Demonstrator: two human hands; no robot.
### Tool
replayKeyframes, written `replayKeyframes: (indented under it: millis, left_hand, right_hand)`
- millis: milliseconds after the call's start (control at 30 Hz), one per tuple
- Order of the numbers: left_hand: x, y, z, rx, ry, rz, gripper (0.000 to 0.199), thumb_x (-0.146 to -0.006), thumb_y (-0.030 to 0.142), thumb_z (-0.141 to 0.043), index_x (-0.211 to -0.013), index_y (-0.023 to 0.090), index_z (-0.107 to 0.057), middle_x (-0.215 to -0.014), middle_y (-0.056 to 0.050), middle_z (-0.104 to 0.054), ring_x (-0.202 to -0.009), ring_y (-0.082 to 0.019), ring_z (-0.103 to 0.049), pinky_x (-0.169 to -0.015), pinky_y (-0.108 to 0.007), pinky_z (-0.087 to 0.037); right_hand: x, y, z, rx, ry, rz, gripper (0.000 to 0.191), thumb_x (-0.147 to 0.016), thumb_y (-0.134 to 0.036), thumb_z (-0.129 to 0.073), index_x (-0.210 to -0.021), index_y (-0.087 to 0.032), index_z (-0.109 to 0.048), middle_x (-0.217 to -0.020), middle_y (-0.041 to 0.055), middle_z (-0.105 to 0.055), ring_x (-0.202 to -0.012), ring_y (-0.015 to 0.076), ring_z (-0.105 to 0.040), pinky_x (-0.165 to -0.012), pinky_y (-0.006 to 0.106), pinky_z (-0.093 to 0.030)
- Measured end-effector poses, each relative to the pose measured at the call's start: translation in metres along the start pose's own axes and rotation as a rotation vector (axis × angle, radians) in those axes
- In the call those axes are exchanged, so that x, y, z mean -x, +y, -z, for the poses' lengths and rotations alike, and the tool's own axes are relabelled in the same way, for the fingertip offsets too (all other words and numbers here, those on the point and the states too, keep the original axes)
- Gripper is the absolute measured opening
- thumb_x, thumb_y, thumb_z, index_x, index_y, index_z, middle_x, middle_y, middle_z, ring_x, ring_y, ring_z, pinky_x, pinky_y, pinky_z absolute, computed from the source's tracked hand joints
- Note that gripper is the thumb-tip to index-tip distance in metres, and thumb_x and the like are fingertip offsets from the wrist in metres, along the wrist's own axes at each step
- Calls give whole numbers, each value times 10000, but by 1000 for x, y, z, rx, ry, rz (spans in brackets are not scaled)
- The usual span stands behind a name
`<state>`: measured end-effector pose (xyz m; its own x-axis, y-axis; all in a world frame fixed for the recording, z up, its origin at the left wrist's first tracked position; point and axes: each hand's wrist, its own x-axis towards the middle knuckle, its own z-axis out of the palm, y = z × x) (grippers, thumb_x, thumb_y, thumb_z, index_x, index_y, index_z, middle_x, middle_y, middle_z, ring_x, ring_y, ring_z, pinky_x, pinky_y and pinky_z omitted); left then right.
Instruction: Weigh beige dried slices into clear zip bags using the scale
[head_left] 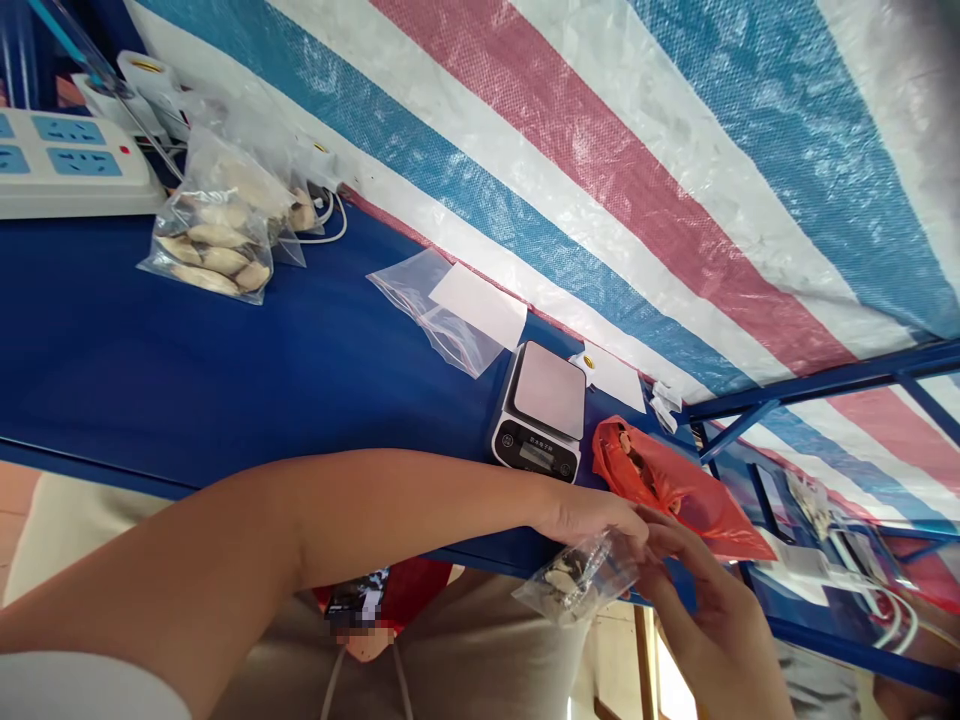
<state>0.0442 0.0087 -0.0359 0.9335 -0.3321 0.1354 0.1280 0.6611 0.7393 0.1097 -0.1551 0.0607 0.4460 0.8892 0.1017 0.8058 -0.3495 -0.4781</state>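
A small clear zip bag [577, 582] with some pale and dark pieces inside hangs just off the table's front edge. My left hand [604, 515] reaches across from the left, its fingers closed on the bag's top edge. From the right, my right hand [709, 605] pinches the same edge, fingertips meeting those of the left. Directly behind the hands lies a red plastic bag [697, 500], partly open, showing brown and pale pieces. A white kitchen scale [551, 385] stands beyond my left wrist with nothing on its plate.
On the blue table [315, 350] lie flat clear bags [427, 300] and white paper [484, 300]. Filled bags of pale slices [217, 250] stand by a power strip [75, 165] at far left. A striped tarp [570, 130] walls the back; a blue metal frame [825, 380] stands right.
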Motion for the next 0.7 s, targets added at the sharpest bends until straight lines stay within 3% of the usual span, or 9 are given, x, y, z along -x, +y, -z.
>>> replayKeyframes:
  millis: [133,233,400,700]
  left_hand:
    - [5,10,-3,61,-19,3,538,-754,645,-718,-1018,175,-707,-926,-65,-679,-841,-212,-651,-796,-365,-545]
    - [7,14,-3,155,91,33,651,-767,791,-643,-1030,197,-688,-987,-72,-676,-890,-221,-659,-871,-401,-547]
    - [7,9,-3,102,231,117,620,-871,779,-516,-983,189,-669,-969,-96,-680,-956,-246,-664,-905,-419,-535]
    - [4,11,-3,133,293,199,407,-967,566,-500,-941,179,-622,-838,-59,-693,-757,-196,-673,-692,-326,-519]
  right_hand:
    - [13,-14,-7,-9,222,-111,353,-885,-515,-724,-1083,-228,-775,-1097,72,-806,-958,246,-772,-704,236,-610]
    - [20,-19,-11,-4,327,-109,358,-861,-533,-742,-1018,-214,-775,-1016,67,-815,-915,232,-778,-741,227,-606]
    - [19,-13,-11,25,300,-118,396,-851,-554,-741,-1007,-191,-776,-969,80,-818,-793,225,-769,-580,220,-573]
    - [23,-32,-4,154,314,-104,369,-826,-588,-760,-919,-232,-780,-822,62,-782,-755,262,-768,-579,282,-576]
